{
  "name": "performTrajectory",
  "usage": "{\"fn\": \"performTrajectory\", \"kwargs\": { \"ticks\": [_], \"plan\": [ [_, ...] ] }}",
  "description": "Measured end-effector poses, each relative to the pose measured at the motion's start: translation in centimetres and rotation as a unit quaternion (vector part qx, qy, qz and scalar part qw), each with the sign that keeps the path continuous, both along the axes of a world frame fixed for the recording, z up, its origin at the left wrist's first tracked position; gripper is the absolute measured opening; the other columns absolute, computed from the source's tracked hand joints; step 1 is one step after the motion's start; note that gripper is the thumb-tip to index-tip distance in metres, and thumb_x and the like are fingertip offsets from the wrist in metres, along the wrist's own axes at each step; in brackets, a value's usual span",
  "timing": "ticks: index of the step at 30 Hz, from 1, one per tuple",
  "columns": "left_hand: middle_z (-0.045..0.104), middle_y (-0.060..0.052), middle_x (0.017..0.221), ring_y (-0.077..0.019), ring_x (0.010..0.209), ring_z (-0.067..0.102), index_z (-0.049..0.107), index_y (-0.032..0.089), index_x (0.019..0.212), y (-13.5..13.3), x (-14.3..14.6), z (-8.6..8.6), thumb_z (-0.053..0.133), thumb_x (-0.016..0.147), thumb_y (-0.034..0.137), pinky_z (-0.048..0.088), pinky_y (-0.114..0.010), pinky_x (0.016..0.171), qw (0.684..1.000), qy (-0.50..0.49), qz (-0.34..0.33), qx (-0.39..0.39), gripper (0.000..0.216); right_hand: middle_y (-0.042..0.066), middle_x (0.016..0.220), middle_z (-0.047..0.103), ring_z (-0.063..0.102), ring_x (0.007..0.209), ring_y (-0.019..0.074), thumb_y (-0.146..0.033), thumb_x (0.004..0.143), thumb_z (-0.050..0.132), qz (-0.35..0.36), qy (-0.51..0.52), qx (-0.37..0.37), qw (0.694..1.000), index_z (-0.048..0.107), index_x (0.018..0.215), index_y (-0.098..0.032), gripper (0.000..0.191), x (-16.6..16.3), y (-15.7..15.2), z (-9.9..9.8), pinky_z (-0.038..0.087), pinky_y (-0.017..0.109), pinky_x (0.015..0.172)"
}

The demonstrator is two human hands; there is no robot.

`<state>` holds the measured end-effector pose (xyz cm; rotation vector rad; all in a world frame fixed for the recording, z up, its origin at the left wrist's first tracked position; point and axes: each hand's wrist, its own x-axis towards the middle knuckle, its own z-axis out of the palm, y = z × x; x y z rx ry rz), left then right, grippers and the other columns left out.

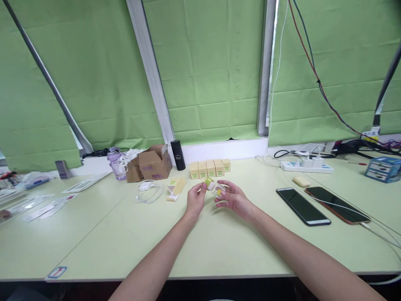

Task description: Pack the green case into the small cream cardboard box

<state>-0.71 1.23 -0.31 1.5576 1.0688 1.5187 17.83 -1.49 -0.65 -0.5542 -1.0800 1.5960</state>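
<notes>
Both my hands meet above the pale green table (125,234), just in front of a row of small yellow boxes (209,168). My left hand (195,200) pinches a small green and white cap (209,183) between thumb and fingers. My right hand (233,199) is curled round a small clear bottle with a yellow part (218,191), held right beside the cap. An opened yellow box (175,187) lies on its side to the left of my hands.
At the back left stand a brown cardboard box (153,164), a black cylinder (178,155), a purple bottle (115,163) and a white cable (149,192). Two phones (303,206) (336,204) lie to the right, with a power strip (307,167) behind and a blue box (384,168).
</notes>
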Motion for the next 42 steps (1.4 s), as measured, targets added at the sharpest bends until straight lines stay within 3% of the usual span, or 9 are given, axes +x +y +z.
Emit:
{"fn": "performTrajectory", "kwargs": {
  "ticks": [17, 23, 33, 42],
  "plan": [
    [0.078, -0.015, 0.106, -0.0307, 0.107, 0.070, 0.080, 0.015, 0.099, -0.3, 0.0, -0.5, 0.076, 0.078, 0.067, 0.051, -0.039, 0.093, 1.000, 0.000, -0.022, 0.001, 0.056, 0.008, 0.123, 0.068, 0.078, 0.088, 0.0266, -0.035, 0.070, 0.092, 0.026, -0.008, 0.016, 1.000, 0.070, 0.111, -0.023, 0.048, -0.3, -0.4, 0.2, 0.063, 0.044, 0.080],
    [0.077, -0.015, 0.105, -0.0304, 0.106, 0.070, 0.080, 0.015, 0.098, 0.0, -0.1, -0.9, 0.078, 0.077, 0.064, 0.053, -0.038, 0.092, 1.000, 0.004, -0.027, 0.007, 0.054, 0.009, 0.119, 0.070, 0.070, 0.104, 0.0266, -0.038, 0.070, 0.092, -0.004, -0.032, 0.034, 0.999, 0.071, 0.111, -0.022, 0.049, -0.3, -0.1, -0.1, 0.063, 0.042, 0.083],
    [0.074, -0.015, 0.112, -0.0295, 0.108, 0.068, 0.080, 0.017, 0.103, -0.1, -0.3, -1.1, 0.076, 0.080, 0.062, 0.053, -0.037, 0.092, 0.999, 0.022, -0.028, 0.016, 0.050, 0.009, 0.112, 0.075, 0.070, 0.101, 0.0262, -0.036, 0.066, 0.094, -0.035, -0.027, 0.066, 0.997, 0.073, 0.109, -0.022, 0.049, -0.7, 0.8, -1.0, 0.058, 0.042, 0.088],
    [0.073, -0.017, 0.114, -0.0312, 0.109, 0.068, 0.080, 0.016, 0.104, -0.1, -0.6, -1.2, 0.077, 0.080, 0.062, 0.054, -0.040, 0.091, 0.999, 0.042, -0.028, 0.021, 0.052, 0.007, 0.113, 0.070, 0.069, 0.100, 0.0241, -0.036, 0.070, 0.091, -0.079, -0.101, 0.113, 0.985, 0.067, 0.120, -0.026, 0.057, -0.6, 0.8, -1.2, 0.058, 0.043, 0.091]
  ]
}}
